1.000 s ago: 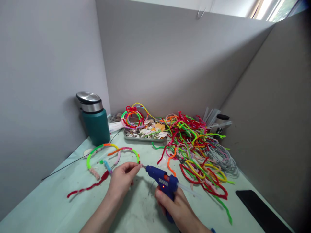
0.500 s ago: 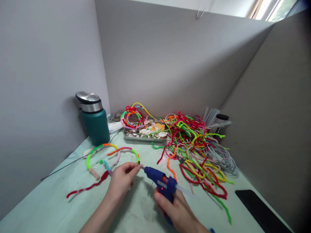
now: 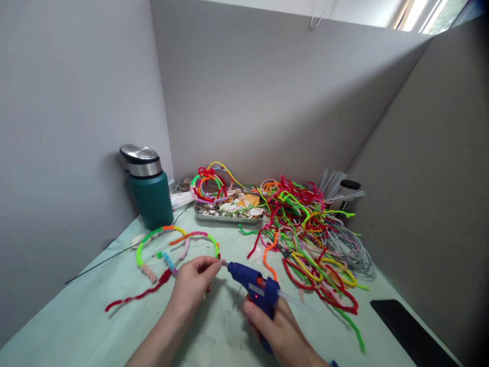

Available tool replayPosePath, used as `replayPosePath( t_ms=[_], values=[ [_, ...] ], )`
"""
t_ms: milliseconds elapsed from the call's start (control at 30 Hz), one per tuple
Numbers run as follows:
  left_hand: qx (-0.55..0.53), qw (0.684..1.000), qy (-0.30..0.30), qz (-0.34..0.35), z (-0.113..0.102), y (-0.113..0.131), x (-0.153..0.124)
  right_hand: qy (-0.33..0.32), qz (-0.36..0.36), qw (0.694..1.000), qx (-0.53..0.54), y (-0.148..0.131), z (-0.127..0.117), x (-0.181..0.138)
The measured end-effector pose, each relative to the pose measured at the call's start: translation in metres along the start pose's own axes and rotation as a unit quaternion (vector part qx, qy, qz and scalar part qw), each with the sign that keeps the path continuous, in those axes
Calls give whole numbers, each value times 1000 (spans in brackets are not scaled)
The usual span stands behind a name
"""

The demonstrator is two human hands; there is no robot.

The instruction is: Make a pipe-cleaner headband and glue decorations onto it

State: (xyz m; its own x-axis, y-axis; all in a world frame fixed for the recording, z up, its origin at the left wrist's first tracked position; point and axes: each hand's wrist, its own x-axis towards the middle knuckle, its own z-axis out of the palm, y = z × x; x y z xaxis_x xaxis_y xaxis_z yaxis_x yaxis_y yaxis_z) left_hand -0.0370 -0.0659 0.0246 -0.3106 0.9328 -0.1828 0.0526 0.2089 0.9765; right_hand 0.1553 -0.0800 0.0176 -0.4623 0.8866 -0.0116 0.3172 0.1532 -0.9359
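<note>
My right hand (image 3: 273, 323) is wrapped round the handle of a blue glue gun (image 3: 252, 285), whose small red light glows. A clear glue stick (image 3: 294, 300) pokes out of its back end. The gun's metal nozzle reaches to the fingertips of my left hand (image 3: 196, 280). Those fingers pinch the end of a multicoloured pipe cleaner ring (image 3: 206, 235), in green, pink and orange; the exact spot under the fingertips is hidden. A red pipe cleaner (image 3: 141, 294) trails over the table to the left of my left hand, close to a fuzzy blue piece (image 3: 168, 261).
A teal bottle (image 3: 152, 199) stands at the back left. Behind my hands is a metal tray (image 3: 229, 219) of small shells and cut shapes. A tangled heap of pipe cleaners (image 3: 294, 209) and grey wire (image 3: 351, 252) covers the right side. A black phone-like slab (image 3: 407, 326) lies front right.
Almost nothing differs. The glue gun and my right hand have shifted very slightly to the right; my left hand keeps its pinch.
</note>
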Motion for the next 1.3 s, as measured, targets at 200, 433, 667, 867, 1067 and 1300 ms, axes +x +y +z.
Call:
replayPosePath(
  t_ms=[200,433,667,867,1067,1300],
  values=[
    [5,1000,2,0,0,-3,2,-3,-2,1000,-9,-1,-1,0],
    [15,1000,4,4,-1,-3,3,4,0,999,-42,1,-1,0],
    [17,1000,8,6,-1,-4,3,-9,-3,1000,-19,-5,-2,-1],
    [14,1000,-1,2,-1,-4,4,-1,-5,1000,-20,-5,-2,-1],
    [17,1000,8,1,-2,-2,1,9,-2,1000,-13,-7,-2,-2],
    [18,1000,5,14,-2,-4,2,15,3,1000,-23,-6,-2,-2]
  ],
)
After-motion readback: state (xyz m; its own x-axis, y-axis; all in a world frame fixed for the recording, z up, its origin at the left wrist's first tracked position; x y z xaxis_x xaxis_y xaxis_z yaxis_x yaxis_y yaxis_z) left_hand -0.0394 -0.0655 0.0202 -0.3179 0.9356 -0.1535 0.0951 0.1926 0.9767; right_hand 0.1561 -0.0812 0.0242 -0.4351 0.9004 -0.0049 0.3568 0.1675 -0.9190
